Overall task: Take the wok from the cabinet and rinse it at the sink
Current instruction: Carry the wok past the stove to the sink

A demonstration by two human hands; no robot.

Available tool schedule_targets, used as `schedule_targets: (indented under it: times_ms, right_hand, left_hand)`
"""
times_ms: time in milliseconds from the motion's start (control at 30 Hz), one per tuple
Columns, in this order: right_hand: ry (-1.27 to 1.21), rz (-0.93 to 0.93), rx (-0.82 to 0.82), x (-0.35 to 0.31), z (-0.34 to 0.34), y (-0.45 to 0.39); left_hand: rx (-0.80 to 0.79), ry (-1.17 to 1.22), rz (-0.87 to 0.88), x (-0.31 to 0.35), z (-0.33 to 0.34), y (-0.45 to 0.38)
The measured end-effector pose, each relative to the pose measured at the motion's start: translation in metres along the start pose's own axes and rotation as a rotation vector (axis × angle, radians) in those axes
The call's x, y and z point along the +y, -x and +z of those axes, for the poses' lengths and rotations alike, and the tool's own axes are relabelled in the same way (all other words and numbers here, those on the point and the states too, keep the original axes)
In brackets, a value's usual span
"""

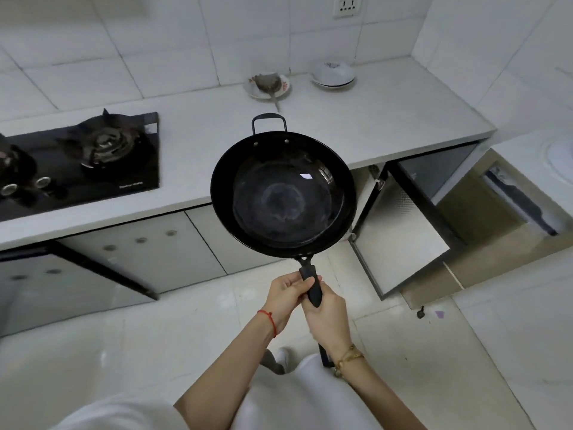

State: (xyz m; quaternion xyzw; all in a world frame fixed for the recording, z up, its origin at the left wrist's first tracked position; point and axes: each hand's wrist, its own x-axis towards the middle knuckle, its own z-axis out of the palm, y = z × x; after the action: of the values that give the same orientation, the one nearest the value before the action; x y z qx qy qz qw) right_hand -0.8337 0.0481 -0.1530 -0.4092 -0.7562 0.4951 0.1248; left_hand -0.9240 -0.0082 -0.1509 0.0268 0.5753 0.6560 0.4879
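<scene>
Both hands grip the long handle (311, 285) of a black wok (283, 190), held level in the air in front of the worktop (387, 119), its inside facing up. The left hand (286, 294) wraps the handle nearer the pan; the right hand (328, 318) holds it just behind, the two touching. The wok's small loop handle (269, 122) points to the far side. On the left, a black gas hob (93, 159) is set into the worktop. Far back stand a plate with a ladle (269, 85) and stacked white bowls (334, 74). To the right, a cabinet door (400, 240) hangs open below the worktop.
</scene>
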Motion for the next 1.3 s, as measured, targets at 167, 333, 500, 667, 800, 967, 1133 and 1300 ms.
schedule_targets:
  times_ms: [167,333,500,667,800,967,1133,1300]
  right_hand:
    - [0.037,-0.064,-0.133,-0.011,0.027,0.005]
    - [0.068,-0.15,-0.285,-0.031,0.06,0.011]
    - [0.106,-0.241,-0.427,-0.054,0.102,0.015]
    - [0.137,-0.312,-0.56,-0.087,0.165,0.024]
    - [0.131,-0.361,-0.654,-0.122,0.227,0.037]
    - [0.122,-0.423,-0.748,-0.17,0.306,0.06]
    - [0.15,-0.471,-0.829,-0.209,0.376,0.079]
    - [0.19,-0.498,-0.893,-0.244,0.432,0.092]
  left_hand:
    - [0.144,0.062,0.058,0.001,-0.03,0.022]
    - [0.278,0.163,0.105,0.003,-0.068,0.042]
    - [0.4,0.244,0.17,0.005,-0.116,0.06]
    - [0.501,0.302,0.226,0.016,-0.182,0.081]
    - [0.579,0.337,0.258,0.031,-0.248,0.103]
    - [0.663,0.367,0.309,0.054,-0.329,0.136]
    - [0.757,0.396,0.372,0.073,-0.398,0.164]
    - [0.831,0.43,0.418,0.089,-0.453,0.183]
